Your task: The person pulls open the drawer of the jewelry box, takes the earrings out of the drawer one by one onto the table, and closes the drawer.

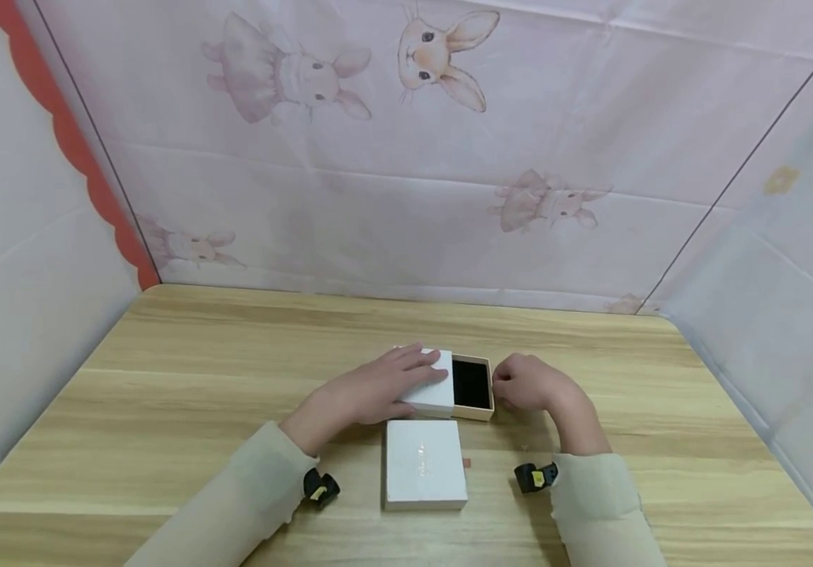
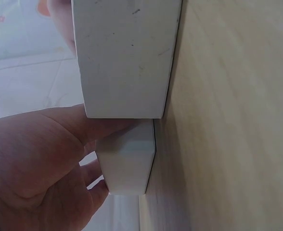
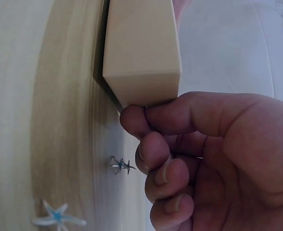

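Note:
A white sliding box [image 1: 438,400] lies on the table with its cream drawer [image 1: 474,413] partly out to the right, showing a black lining [image 1: 472,384]. My left hand [image 1: 387,387] holds the white outer cover, its fingers across the top and thumb along the near side. At the drawer's right end, my right hand [image 1: 529,383] pinches with thumb and forefinger, the other fingers curled; whatever lies between the fingertips is hidden. Two silvery starfish ornaments with blue centres, a nearer one [image 3: 59,217] and a smaller-looking one [image 3: 121,165], lie beside that hand in the right wrist view.
Closer to me sits a second white box [image 1: 424,465], closed, with gold lettering and an orange tab [image 1: 466,463] on its right side. The wood-grain table [image 1: 236,346] is bordered by fabric walls, including a rabbit-print backdrop [image 1: 378,205] behind.

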### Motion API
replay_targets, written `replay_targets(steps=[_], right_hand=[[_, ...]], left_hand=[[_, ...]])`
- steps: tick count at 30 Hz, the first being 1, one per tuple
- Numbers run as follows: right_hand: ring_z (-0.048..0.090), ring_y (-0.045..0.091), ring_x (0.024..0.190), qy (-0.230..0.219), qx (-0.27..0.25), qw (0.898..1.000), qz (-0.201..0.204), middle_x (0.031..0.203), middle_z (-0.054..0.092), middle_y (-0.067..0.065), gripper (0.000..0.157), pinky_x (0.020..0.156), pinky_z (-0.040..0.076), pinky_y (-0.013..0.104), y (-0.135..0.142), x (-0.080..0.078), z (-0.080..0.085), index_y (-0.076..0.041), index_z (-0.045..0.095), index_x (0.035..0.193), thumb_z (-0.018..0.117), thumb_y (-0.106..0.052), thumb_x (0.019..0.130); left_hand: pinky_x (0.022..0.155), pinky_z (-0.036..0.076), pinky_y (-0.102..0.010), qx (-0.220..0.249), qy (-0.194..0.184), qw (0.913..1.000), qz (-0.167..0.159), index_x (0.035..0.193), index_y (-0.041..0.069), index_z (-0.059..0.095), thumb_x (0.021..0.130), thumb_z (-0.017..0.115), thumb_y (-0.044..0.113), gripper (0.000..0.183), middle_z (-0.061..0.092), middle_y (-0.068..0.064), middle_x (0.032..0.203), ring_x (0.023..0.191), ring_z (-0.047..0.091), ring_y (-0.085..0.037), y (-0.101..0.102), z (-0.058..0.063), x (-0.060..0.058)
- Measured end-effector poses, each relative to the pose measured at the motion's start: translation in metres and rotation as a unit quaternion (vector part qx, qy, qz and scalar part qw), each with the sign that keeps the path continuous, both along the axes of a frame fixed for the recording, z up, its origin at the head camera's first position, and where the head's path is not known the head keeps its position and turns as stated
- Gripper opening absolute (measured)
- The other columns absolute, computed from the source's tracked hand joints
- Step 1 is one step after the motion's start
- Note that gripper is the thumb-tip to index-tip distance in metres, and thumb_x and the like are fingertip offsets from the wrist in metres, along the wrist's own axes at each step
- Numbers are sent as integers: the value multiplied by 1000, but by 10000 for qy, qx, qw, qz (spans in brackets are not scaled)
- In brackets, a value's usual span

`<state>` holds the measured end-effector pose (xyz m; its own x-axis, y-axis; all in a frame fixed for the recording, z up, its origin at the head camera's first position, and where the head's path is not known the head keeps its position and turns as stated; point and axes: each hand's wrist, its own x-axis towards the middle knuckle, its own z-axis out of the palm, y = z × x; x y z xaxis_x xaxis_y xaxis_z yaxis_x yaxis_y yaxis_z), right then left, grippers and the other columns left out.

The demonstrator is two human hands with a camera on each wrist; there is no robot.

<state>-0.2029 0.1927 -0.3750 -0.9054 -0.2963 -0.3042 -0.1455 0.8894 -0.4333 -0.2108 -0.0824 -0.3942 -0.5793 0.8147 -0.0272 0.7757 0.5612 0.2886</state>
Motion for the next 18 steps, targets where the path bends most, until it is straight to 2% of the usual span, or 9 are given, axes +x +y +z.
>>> replay_targets(steps=[18], right_hand=[[47, 14, 59, 28, 73, 10000, -35, 58, 52, -2, 27, 59, 39, 29, -1, 0, -1, -6, 63, 69, 52, -9, 94]], left_hand=[[124, 17, -43, -29, -3, 10000, 37, 155, 21, 38, 97, 65, 23, 64, 23, -4, 166, 153, 16, -29, 1, 0, 1]])
